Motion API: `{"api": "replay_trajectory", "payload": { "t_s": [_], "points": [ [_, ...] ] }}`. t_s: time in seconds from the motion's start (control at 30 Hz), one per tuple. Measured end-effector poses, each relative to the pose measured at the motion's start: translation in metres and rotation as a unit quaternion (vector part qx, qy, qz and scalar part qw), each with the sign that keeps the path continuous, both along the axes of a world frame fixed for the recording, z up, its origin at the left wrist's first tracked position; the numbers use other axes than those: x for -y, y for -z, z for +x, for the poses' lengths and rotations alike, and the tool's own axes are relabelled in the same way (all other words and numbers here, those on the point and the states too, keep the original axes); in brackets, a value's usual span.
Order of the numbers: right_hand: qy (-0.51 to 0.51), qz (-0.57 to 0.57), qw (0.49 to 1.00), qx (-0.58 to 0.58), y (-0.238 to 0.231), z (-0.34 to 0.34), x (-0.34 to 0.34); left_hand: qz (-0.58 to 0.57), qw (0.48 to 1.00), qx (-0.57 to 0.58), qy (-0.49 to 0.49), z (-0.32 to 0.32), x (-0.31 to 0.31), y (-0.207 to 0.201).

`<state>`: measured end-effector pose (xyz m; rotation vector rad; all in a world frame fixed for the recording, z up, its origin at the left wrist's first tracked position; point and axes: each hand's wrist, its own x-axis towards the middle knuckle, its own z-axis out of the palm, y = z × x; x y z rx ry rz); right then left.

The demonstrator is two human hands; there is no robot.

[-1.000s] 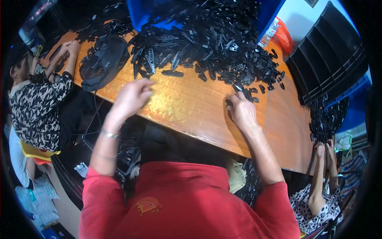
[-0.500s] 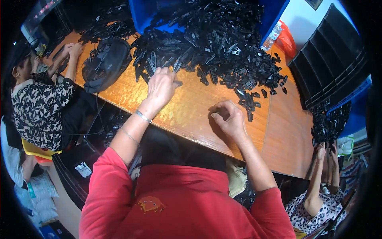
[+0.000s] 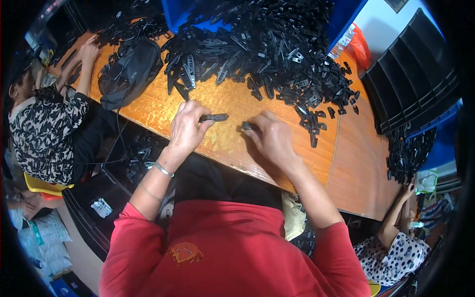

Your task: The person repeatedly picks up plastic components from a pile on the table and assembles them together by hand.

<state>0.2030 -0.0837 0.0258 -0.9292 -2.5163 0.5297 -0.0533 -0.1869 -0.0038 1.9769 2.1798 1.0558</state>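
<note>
A slim black plastic piece points to the right from the fingers of my left hand, held just over the wooden table. Facing it, my right hand pinches a smaller dark plastic piece, much of it covered by the thumb and fingers. A short gap separates the two pieces. Beyond both hands spreads a large heap of black plastic parts, with long ribbed ones and short stubby ones along its near edge.
A black bag lies left of the heap. Behind the parts stands a blue bin. On the right are a clear bottle, a red plastic bag and black stacked trays. One co-worker sits left, another right.
My left hand has drawn back from the heap's edge with a slim black piece. My right hand has moved left and a little up toward it, its small dark piece now showing.
</note>
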Motion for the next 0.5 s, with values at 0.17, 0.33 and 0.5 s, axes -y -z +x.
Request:
{"api": "replay_trajectory", "payload": {
  "t_s": [0.17, 0.33, 0.5],
  "points": [
    [-0.006, 0.007, 0.996, -0.09, 0.011, -0.052, -0.005, -0.006, 1.0, 0.029, -0.004, -0.004, 0.001, 0.007],
    [-0.03, -0.002, 0.997, -0.074, 0.024, -0.07, -0.014, 0.016, 0.998, 0.051, 0.013, -0.016, 0.007, 0.013],
    [-0.045, -0.026, 0.996, -0.069, 0.027, -0.065, -0.031, 0.009, 0.998, 0.057, 0.014, -0.012, 0.001, 0.012]
  ]
}}
